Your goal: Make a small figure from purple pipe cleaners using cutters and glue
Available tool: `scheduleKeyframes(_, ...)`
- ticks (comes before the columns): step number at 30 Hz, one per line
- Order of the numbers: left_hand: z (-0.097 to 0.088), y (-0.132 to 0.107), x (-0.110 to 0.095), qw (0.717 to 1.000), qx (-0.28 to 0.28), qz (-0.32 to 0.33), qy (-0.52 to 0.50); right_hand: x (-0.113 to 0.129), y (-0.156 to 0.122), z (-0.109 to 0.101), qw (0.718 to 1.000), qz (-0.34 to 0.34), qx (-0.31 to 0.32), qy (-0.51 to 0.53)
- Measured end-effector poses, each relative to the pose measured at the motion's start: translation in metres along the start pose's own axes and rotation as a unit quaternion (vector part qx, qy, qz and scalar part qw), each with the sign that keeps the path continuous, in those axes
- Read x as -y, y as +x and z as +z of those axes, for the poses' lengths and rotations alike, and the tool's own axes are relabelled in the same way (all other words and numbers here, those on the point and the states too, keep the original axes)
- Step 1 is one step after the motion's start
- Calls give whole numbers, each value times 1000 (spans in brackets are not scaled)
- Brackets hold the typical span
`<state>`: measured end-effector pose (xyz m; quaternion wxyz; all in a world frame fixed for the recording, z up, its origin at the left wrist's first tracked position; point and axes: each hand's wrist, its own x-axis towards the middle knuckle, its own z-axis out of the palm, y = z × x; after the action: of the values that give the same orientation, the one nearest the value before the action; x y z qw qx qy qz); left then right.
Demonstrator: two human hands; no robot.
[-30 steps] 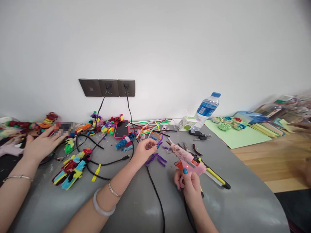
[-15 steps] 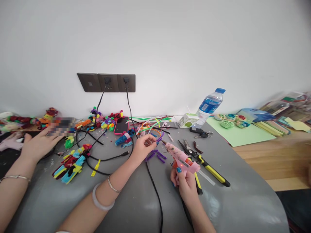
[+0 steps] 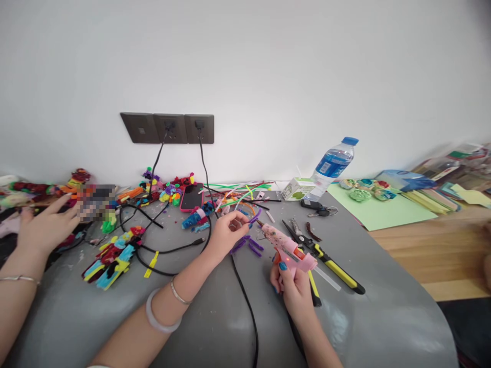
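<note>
My left hand (image 3: 231, 231) pinches a short purple pipe cleaner (image 3: 255, 216) between thumb and fingertips. In my right hand (image 3: 292, 286) is a pink hot glue gun (image 3: 286, 249), its body smeared with old glue and a small light glowing on it. The nozzle points up and left, at or very close to the purple piece; whether they touch I cannot tell. More purple pipe cleaner pieces (image 3: 254, 248) lie on the grey table just below my left hand. Yellow-handled pliers (image 3: 337, 271) rest beyond the glue gun on the right.
A co-worker's hand (image 3: 49, 227) is at the far left by pipe cleaner figures. A colourful pipe cleaner figure (image 3: 115, 258), black cables (image 3: 245, 301), a phone (image 3: 191, 197), a drink carton (image 3: 298, 189), a water bottle (image 3: 332, 167), keys (image 3: 324, 210) and green paper (image 3: 378, 212) lie around.
My hands stay almost in place, the glue gun still by the purple pipe cleaner. The co-worker's hand at the far left has shifted left, its fingers spreading.
</note>
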<state>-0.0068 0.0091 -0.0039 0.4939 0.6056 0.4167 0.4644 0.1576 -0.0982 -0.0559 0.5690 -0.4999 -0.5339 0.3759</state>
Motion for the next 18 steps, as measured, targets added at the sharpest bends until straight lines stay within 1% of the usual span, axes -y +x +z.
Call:
scheduleKeyframes(7, 0, 1, 2, 1000, 1, 2, -1, 10, -1, 4, 999, 22, -23, 11)
scheduleKeyframes(13, 0, 1, 2, 1000, 3, 7, -4, 6, 2, 2, 1000, -8, -13, 2)
scheduleKeyframes(18, 0, 1, 2, 1000, 5, 6, -3, 7, 3, 2, 1000, 1, -24, -13)
